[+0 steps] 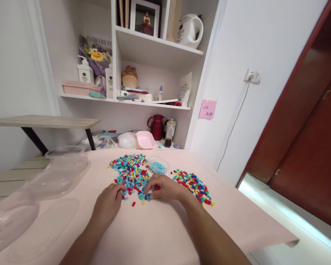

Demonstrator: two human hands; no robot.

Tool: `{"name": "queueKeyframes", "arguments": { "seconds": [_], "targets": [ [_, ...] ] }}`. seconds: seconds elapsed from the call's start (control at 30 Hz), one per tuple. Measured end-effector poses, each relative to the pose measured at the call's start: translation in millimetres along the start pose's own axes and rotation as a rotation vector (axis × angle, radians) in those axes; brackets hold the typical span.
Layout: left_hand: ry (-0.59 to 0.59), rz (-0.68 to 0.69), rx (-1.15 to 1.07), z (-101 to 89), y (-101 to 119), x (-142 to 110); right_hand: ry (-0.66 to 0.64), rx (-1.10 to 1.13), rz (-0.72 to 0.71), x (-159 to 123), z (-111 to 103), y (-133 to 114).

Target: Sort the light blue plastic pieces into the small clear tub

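Note:
A heap of small blue, red, yellow and green beads (129,170) lies in the middle of the pink table (160,235). A second, smaller heap of mixed beads (194,185) lies to its right. Between them stands a small clear dish of blue beads (157,165). My left hand (109,202) rests at the near edge of the big heap, fingers curled onto the beads. My right hand (164,187) lies palm down at the heap's right edge, its fingertips pinched among blue beads; what they hold is too small to make out.
Clear plastic containers (66,162) and lids (13,221) lie along the table's left side. Behind the table are white shelves (154,48), a pink tub (145,140), a red jug (156,127) and a bottle. A red door (311,147) stands on the right.

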State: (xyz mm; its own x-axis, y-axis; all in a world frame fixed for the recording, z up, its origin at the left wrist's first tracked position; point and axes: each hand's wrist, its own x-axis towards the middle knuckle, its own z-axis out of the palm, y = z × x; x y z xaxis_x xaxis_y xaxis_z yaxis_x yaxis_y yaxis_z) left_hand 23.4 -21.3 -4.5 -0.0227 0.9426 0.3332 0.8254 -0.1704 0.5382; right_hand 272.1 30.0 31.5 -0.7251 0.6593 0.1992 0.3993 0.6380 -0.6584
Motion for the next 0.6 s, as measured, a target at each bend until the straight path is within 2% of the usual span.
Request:
{"name": "queueKeyframes", "arguments": {
  "seconds": [0.13,0.23,0.33,0.43,0.6],
  "targets": [
    [-0.001,0.005,-0.002,0.6,-1,0,-0.050,-0.077,-0.005,-1,-1,8],
    [0.007,0.005,-0.004,0.9,-1,0,-0.017,-0.106,0.048,-4,-7,11],
    [0.009,0.004,-0.006,0.6,0,0,0.010,-0.098,0.039,-6,-9,8],
    [-0.006,-0.005,0.001,-0.5,2,-1,-0.032,-0.089,-0.009,-5,-6,1],
    [-0.028,-0.020,0.014,-3.3,6,-2,-0.023,-0.222,0.019,-2,3,-7]
  ]
}}
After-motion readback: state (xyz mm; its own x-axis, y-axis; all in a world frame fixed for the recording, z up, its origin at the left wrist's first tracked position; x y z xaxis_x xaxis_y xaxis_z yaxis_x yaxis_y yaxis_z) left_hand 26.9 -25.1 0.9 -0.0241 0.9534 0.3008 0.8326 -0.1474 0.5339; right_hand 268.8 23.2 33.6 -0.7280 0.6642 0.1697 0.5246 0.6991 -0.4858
